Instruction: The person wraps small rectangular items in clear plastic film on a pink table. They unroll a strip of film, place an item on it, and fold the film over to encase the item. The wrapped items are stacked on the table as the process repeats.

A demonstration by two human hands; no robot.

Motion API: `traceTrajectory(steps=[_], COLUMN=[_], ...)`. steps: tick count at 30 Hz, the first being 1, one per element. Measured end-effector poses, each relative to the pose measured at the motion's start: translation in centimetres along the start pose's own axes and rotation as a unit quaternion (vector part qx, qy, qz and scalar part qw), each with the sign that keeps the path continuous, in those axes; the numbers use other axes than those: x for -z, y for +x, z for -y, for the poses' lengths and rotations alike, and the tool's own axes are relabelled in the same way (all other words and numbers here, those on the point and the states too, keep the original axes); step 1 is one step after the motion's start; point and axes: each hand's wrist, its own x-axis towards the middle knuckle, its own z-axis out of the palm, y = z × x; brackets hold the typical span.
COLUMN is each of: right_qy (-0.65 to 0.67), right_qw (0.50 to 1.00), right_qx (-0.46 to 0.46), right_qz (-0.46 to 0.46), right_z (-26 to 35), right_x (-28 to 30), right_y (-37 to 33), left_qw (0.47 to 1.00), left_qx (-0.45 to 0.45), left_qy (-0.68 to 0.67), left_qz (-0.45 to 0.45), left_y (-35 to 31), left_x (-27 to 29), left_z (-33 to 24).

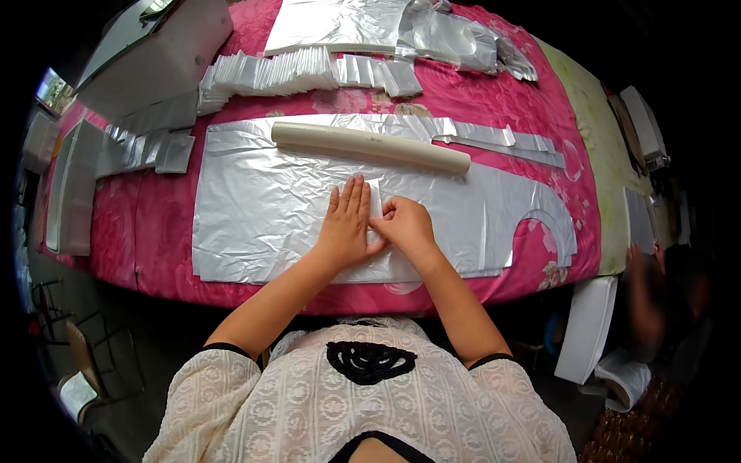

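Note:
A stack of silver plastic bags (pixel 262 208) with cut-out handles lies flat before me on the table. On top of it sits a small folded silver packet (pixel 375 199), apparently a folded bag. My left hand (pixel 345 222) presses down over the packet's left side, fingers stretched out and together. Beside it, my right hand (pixel 404 224) has thumb and forefinger pinched at the packet's right edge, the other fingers curled. A long beige tube (pixel 370 146) rests across the stack just beyond both hands.
A pink flowered cloth (pixel 162 239) covers the table. Rows of folded silver packets (pixel 270 73) stand behind, near more flat bags (pixel 332 25). White boxes (pixel 75 193) occupy the left. At the far right, another person's arm (pixel 647 297) shows, blurred.

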Motion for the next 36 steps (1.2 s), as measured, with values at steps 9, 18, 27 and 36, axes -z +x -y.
traceTrajectory(steps=[9,18,27,36], right_qy=[-0.102,-0.186,0.015,-0.034], right_qw=[0.980,0.926,0.912,0.856], right_qx=[0.163,0.325,0.340,0.499], right_qz=[-0.048,0.042,0.228,0.127], right_z=[-2.1,0.9,5.1,4.2], right_x=[2.0,-5.6,-12.0,-1.6], right_y=[0.4,1.1,-9.4,0.2], left_qw=[0.987,0.629,0.517,0.881], left_qx=[0.013,0.432,0.516,0.297], left_qy=[-0.147,-0.645,-0.680,-0.369], left_qz=[-0.064,0.036,-0.065,-0.013], left_y=[-1.1,-13.2,-17.2,-11.0], left_x=[1.9,7.4,7.4,11.1], left_z=[-0.1,0.8,0.8,2.2])
